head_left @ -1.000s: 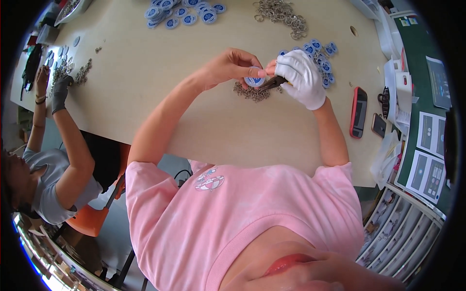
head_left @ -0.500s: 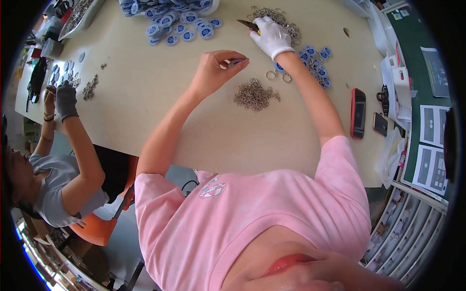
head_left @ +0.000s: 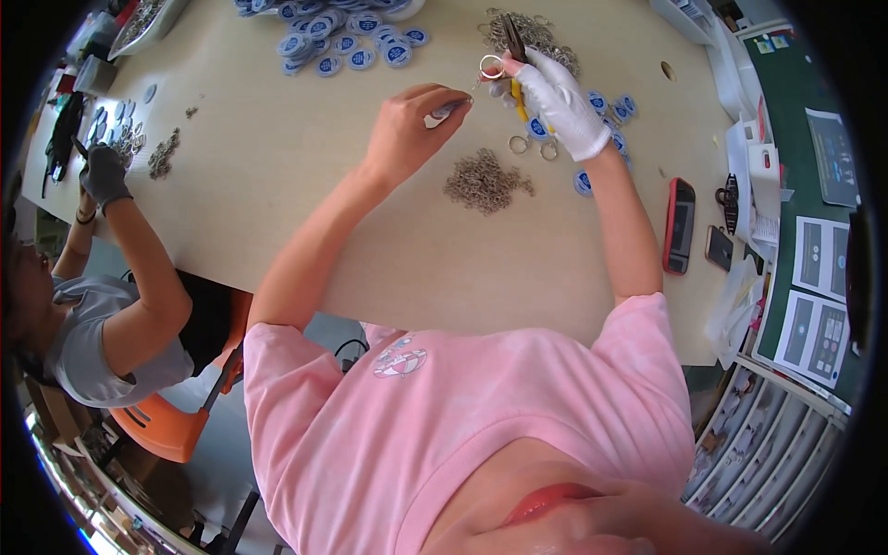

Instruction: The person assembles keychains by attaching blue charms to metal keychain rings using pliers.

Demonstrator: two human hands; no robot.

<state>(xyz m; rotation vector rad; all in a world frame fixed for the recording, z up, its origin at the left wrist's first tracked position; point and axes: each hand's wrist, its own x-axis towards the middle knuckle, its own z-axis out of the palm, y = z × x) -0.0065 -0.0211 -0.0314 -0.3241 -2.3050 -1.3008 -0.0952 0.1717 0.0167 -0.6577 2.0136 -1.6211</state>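
Pinched between the thumb and fingers of my bare left hand [head_left: 413, 129] is a small round disc [head_left: 445, 110], mostly covered by the fingers. My right hand [head_left: 564, 106], in a white glove with bare fingertips, is closed around yellow-handled pliers [head_left: 514, 39] whose jaws point away from me. The same hand's fingertips hold a split key ring [head_left: 482, 66], close to the left fingertips; a thin link seems to hang from it. Below the hands lies a heap of small metal chain links [head_left: 486, 182]. Two loose key rings [head_left: 518, 145] rest near the right wrist.
A key ring pile [head_left: 546, 42] lies beyond my right hand, blue-and-white discs [head_left: 583, 182] beside its wrist. More discs [head_left: 361, 58] spread at the far side. Two phones [head_left: 680, 227] lie at right. At left, a co-worker's gloved hand [head_left: 105, 176] works over small parts.
My right hand has drawn back from the key ring pile, turned the pliers upright, and now holds a key ring near my left hand. The left hand has barely moved.
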